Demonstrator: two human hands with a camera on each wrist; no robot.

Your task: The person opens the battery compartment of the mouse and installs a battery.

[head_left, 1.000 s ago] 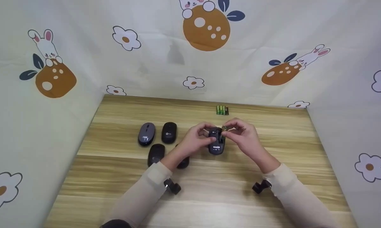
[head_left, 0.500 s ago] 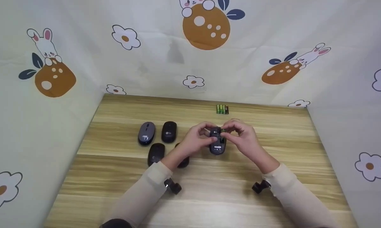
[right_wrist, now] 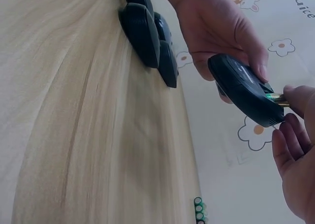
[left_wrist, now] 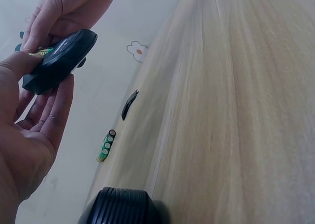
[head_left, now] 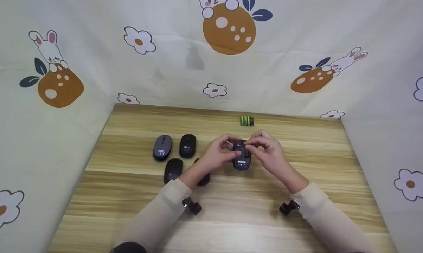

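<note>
In the head view my left hand (head_left: 218,151) grips a black computer mouse (head_left: 241,163), underside up, with the thumb across its base. The mouse is lifted off the table, and its long battery slot faces up. My right hand (head_left: 267,149) pinches a green-and-gold battery between thumb and fingertips at the slot's far end. In the right wrist view that battery (right_wrist: 278,99) sticks out at a slant, its inner end in the slot. Fingers cover most of the battery in the head view.
Several other mice stand left, including a grey one (head_left: 162,147) and a black one (head_left: 187,146); my left forearm partly covers one (head_left: 204,180). A row of several batteries (head_left: 247,121) lies far back. A thin black piece (left_wrist: 129,105) lies on the wooden table (left_wrist: 236,111).
The right fingers have brought the battery down from above the mouse into its slot, tilting it lower. The mouse has shifted slightly to the right. The other mice and batteries stay put.
</note>
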